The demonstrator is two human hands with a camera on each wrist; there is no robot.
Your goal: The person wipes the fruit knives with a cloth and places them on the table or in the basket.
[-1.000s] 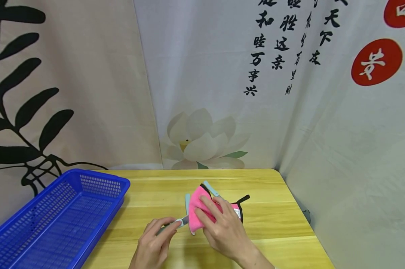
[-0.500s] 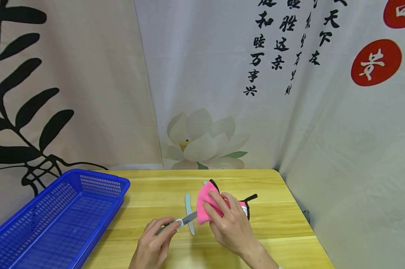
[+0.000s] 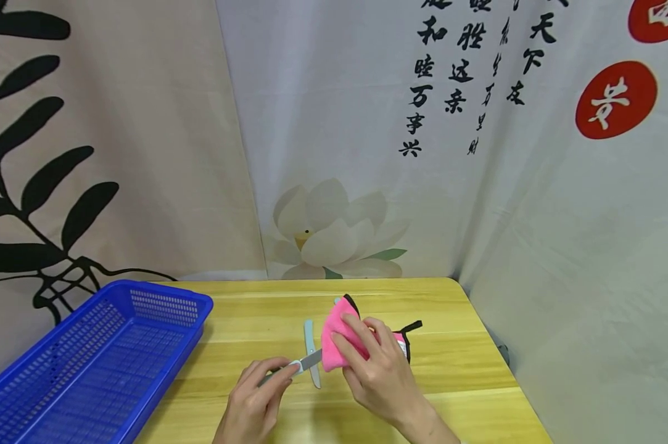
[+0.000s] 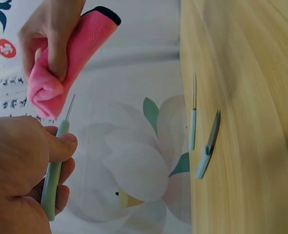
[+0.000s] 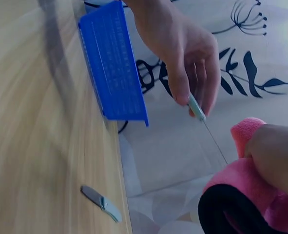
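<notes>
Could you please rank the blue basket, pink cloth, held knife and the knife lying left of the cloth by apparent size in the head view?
1. Blue basket
2. Pink cloth
3. Held knife and lying knife, unranked: the left hand covers part of the held one, so which looks larger is unsure.

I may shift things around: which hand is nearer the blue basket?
Left: the left hand, holding a knife, is right of the blue basket; the right hand, gripping the pink cloth, is farther right.

Left grip (image 3: 251,394) and right grip (image 3: 377,370) are bare.
</notes>
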